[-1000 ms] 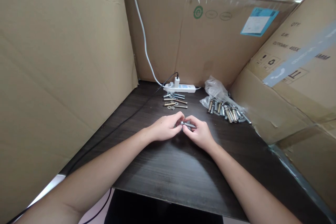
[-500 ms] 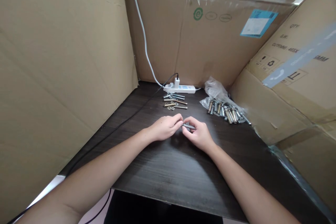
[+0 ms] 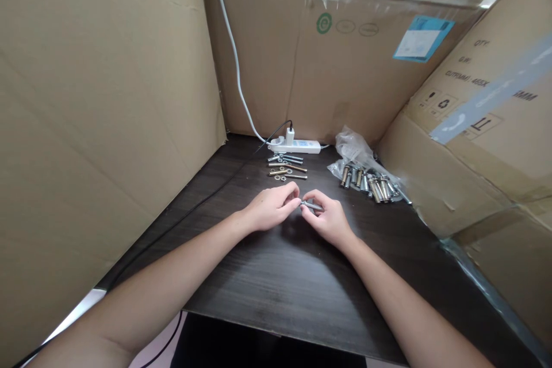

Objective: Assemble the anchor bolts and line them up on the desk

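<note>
The right hand [image 3: 330, 218] clamps a silvery bolt [image 3: 314, 206] between thumb and fingertips, over the middle of the table [image 3: 276, 287]; its palm and curled fingers cover part of the shank. The left hand [image 3: 269, 207] meets the bolt's other end, thumb tip right at it, but the fingertips turn away behind the thumb, so I cannot tell whether they grip it, or what sits on that end. Both forearms run out of view at the bottom edge.

Beyond the hands, loose bolts and washers [image 3: 290, 168] lie in short rows; the small rings among the farther ones are hard to separate. Just behind them stands a white power strip [image 3: 306, 146], partly hidden by its plugs. To the right, a clear plastic bag [image 3: 356, 146] lies crumpled against a heap of bolts [image 3: 379, 187], which overlap too much to count. On the right cardboard box [image 3: 474, 172], tape interrupts a printed line, and the small lettering on the blue label [image 3: 422, 39] is unreadable.
</note>
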Available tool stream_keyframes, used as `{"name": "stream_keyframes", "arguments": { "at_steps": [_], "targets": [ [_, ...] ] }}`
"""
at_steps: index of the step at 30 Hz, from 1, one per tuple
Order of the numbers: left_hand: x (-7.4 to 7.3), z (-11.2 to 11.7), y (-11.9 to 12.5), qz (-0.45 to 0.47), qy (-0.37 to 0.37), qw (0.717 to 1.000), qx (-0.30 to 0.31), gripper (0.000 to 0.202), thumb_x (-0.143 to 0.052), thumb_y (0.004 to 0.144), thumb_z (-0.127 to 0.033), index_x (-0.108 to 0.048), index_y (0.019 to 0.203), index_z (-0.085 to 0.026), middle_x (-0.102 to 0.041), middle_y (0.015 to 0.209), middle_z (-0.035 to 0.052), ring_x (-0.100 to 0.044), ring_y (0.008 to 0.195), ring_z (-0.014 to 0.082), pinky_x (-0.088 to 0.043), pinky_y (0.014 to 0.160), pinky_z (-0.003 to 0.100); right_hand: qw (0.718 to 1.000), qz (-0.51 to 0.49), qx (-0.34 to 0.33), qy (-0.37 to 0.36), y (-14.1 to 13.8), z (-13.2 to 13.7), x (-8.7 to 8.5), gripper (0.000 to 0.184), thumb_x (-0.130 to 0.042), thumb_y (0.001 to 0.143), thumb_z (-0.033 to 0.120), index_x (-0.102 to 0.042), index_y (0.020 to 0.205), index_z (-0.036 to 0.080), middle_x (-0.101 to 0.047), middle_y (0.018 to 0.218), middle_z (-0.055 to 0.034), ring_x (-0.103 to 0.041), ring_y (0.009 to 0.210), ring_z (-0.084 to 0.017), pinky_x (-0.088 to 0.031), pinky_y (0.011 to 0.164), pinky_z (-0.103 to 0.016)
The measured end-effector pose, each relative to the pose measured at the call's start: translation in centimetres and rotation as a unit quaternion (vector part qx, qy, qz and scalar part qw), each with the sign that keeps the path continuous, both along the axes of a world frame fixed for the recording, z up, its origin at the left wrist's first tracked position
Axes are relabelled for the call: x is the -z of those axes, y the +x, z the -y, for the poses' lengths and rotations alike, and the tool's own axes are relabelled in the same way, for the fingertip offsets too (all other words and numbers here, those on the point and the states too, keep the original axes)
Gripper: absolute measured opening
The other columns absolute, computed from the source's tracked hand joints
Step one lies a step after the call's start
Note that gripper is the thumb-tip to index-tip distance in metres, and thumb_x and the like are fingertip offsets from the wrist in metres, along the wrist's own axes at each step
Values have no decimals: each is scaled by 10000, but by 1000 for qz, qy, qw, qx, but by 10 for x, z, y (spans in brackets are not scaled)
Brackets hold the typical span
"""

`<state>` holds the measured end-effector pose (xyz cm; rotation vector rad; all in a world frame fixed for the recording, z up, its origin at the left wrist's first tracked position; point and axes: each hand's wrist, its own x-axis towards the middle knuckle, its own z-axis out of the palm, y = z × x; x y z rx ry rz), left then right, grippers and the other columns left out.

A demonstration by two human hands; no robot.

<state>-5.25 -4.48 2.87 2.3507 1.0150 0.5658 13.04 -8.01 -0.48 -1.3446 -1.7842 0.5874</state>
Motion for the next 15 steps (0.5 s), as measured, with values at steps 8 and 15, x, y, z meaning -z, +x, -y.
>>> {"name": "stream_keyframes", "arguments": {
  "at_steps": [8, 15],
  "targets": [
    [1, 3, 0, 19, -11, 999, 48, 153, -447, 869, -281, -492, 1003, -223, -576, 809, -26, -517, 678, 118, -388, 626, 221, 1000, -6, -15, -3, -2, 2, -3, 166, -562, 765, 301, -603, 866, 177, -513, 587, 36, -444, 507, -91, -399, 490, -181],
    [3, 1, 0, -5, -14, 999, 40, 159, -432, 885, -303, -488, 1012, -224, -594, 797, -19, -539, 674, 128, -382, 614, 223, 1000, 1, -14, -3, -2, 2, -5, 156, -568, 759, 305, -597, 841, 175, -498, 569, 44, -433, 491, -84, -380, 477, -177]
  ]
}}
